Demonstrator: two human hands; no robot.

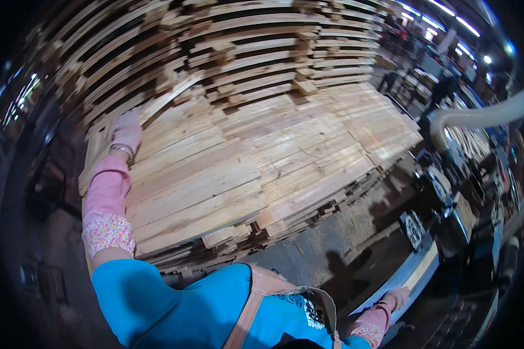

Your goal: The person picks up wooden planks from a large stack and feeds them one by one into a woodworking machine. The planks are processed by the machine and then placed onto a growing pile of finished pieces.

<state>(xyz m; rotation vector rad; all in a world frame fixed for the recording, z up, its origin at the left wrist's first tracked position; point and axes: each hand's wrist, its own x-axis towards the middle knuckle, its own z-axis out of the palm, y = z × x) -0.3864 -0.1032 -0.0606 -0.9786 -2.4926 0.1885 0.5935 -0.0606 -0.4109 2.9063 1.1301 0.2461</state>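
Note:
My left hand [127, 128], in a pink glove, reaches to the far left of a broad stack of pale wooden boards [215, 168]. Its fingers are closed at the near end of a narrow wooden strip [172, 96], which lies tilted across the boards beneath it; the fingertips are partly hidden and blurred. At lower right my right hand [397, 298], gloved as well, is closed at the near end of another wooden strip [423, 269]. That strip lies along a long metal machine bed [399, 273].
Tall layers of boards with spacer blocks [303, 87] rise behind the stack. A thick pale hose [483, 116] curves in at the right, above machine parts [413, 230]. Sawdust [355, 224] covers the floor between the stack and the machine.

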